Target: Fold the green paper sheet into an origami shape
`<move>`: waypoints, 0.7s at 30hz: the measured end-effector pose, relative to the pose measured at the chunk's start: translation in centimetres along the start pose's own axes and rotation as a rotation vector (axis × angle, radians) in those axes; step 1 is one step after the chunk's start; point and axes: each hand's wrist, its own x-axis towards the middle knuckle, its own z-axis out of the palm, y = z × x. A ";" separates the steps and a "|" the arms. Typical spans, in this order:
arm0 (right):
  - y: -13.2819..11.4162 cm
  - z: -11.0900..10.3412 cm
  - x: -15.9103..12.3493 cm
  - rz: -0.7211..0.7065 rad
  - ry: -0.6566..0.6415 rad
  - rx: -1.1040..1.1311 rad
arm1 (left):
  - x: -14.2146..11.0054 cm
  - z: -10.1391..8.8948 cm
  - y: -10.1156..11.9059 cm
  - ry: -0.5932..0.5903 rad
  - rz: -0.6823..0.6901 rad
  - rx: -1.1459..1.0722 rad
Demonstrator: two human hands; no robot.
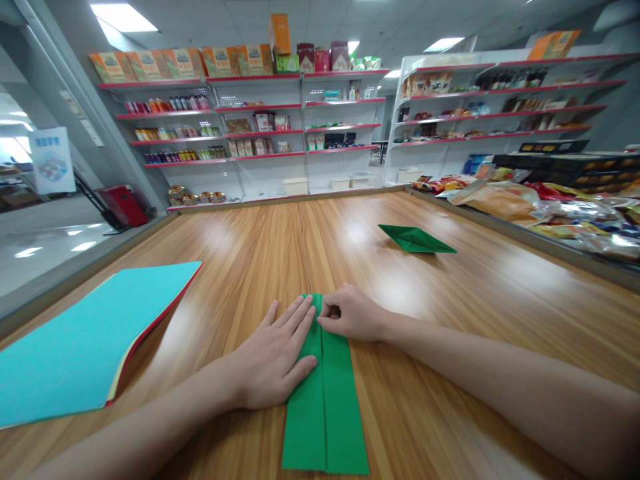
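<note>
A sheet of green paper [345,407] lies lengthwise in front of me, its two long sides folded in to meet at a middle seam. Flat on its left half rests my left hand [280,357], fingers stretched out toward the far end. My right hand [353,312] is closed, thumb and forefinger pinched together at the seam near the far end; whether paper is caught between them I cannot make out. Farther off to the right sits a folded green paper boat [417,239], apart from both hands.
A stack of coloured paper [100,340], turquoise on top, lies at the left of the wooden table [240,247]. Packaged snacks [530,207] are heaped beyond the raised right edge. Shelves of goods [260,133] stand behind the table.
</note>
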 end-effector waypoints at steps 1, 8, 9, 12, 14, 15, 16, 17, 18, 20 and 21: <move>-0.1 0.0 0.0 -0.020 -0.023 0.009 | 0.0 -0.1 0.0 -0.004 -0.004 -0.001; -0.1 0.0 -0.2 -0.106 -0.144 0.121 | 0.4 0.3 0.0 0.021 -0.058 -0.065; 0.0 -0.1 -0.2 -0.125 -0.159 0.132 | 0.6 0.4 0.0 0.029 -0.081 -0.075; 0.4 -0.2 -0.3 -0.168 -0.189 0.137 | 0.8 0.6 0.2 0.041 -0.127 -0.076; 0.3 -0.3 -0.4 -0.175 -0.200 0.134 | 0.9 0.7 0.3 0.047 -0.134 -0.062; 0.3 -0.3 -0.4 -0.173 -0.205 0.131 | 0.9 0.7 0.4 0.050 -0.134 -0.056; 0.1 -0.3 -0.5 -0.172 -0.212 0.129 | 0.8 0.7 0.4 0.053 -0.135 -0.052; 0.0 -0.3 -0.5 -0.171 -0.220 0.128 | 0.8 0.7 0.4 0.054 -0.136 -0.050; -0.1 -0.3 -0.5 -0.173 -0.227 0.129 | 0.7 0.7 0.4 0.055 -0.137 -0.048; -0.4 -0.2 -0.5 -0.183 -0.237 0.130 | 0.6 0.6 0.4 0.058 -0.142 -0.044; -0.5 -0.2 -0.5 -0.187 -0.239 0.131 | 0.6 0.6 0.5 0.061 -0.145 -0.041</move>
